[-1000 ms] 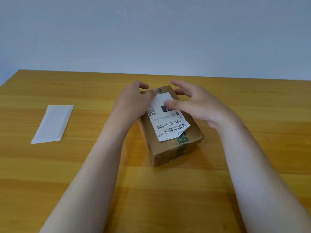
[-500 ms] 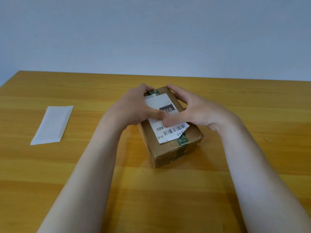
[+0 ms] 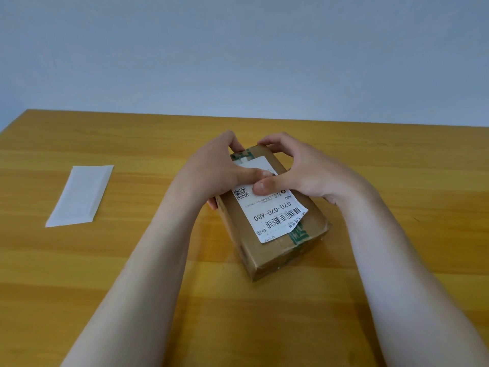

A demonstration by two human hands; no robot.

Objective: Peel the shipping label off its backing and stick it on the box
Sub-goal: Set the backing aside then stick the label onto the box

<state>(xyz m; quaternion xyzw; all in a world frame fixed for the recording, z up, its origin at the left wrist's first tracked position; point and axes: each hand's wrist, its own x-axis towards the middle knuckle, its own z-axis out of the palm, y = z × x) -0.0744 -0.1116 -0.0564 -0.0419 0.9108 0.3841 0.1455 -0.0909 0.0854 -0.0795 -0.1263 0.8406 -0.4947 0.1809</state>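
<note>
I've got the cardboard box (image 3: 275, 229) sitting angled on the wooden table (image 3: 132, 260), roughly centre, green tape (image 3: 298, 234) running along its top. Shipping label (image 3: 275, 215) is on the box top, printed side up, "070-070-A80" and a barcode readable; its near right corner looks slightly lifted off the cardboard. My left hand (image 3: 214, 173) wraps the box's left side, thumb laid flat across the label's far half, fingers curled over the far edge. My right hand (image 3: 304, 170) does the same from the right, thumb tip pressing the label just beside the left thumb, the two thumbs touching or nearly so. So both hands are closed around the box and pressing the label, not pinching it. The peeled backing (image 3: 80, 196), a whitish strip, lies flat on the table well apart to the left, nothing touching it. Plain pale wall (image 3: 238, 49) behind the table.
</note>
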